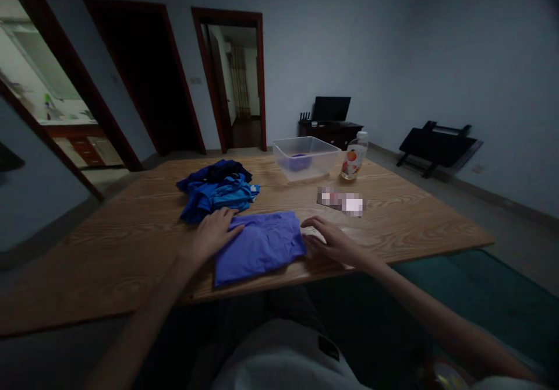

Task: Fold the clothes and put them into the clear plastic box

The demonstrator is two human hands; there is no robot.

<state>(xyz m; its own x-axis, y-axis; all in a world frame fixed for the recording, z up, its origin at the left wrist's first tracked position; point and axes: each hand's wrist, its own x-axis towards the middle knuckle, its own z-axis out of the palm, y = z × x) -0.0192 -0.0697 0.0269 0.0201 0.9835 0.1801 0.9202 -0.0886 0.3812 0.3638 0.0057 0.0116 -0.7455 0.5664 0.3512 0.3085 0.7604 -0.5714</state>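
A folded blue-violet cloth (259, 247) was laid flat on the worktop (131, 233), smooth, near its front edge. The left hand (213, 233) was pressed open on its left corner; the right hand (332, 241) was rested open at its right edge.

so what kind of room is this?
Most likely a dim living or dining room in a home. A wooden table holds a heap of blue clothes and a clear plastic tub; a monitor sits on a low cabinet, and open doorways lead to other rooms.
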